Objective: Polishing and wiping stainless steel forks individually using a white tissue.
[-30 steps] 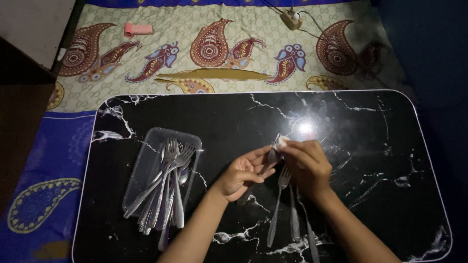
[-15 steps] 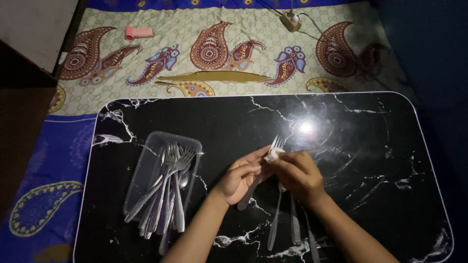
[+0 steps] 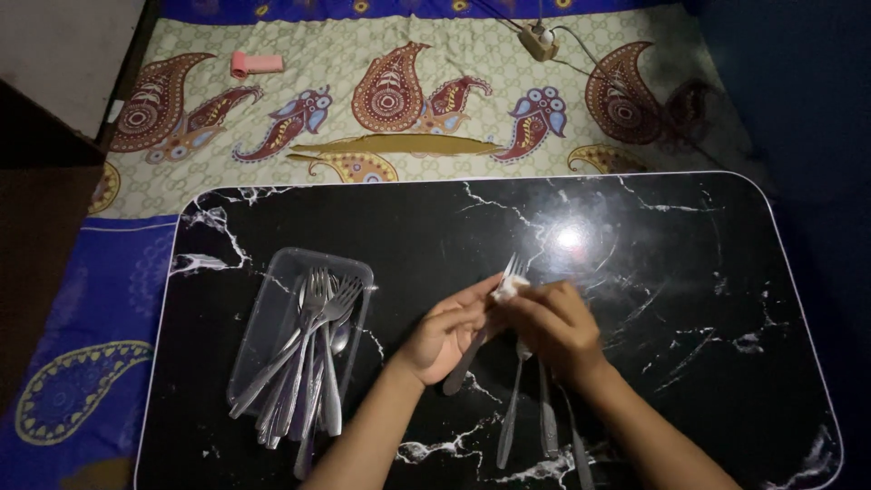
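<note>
While clamped together on one fork (image 3: pixel 494 308), both hands (image 3: pixel 499 327) beside a clear tray (image 3: pixel 272 299) of cutlery (image 3: pixel 308 354).

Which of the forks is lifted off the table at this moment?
The fork held in the left hand, tines up, while the right hand presses a white cloth on it. Others lie in the clear container or on the table.

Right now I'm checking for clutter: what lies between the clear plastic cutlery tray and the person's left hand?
Head view: only bare black marble-patterned tabletop between clear plastic tray and left hand.
</note>
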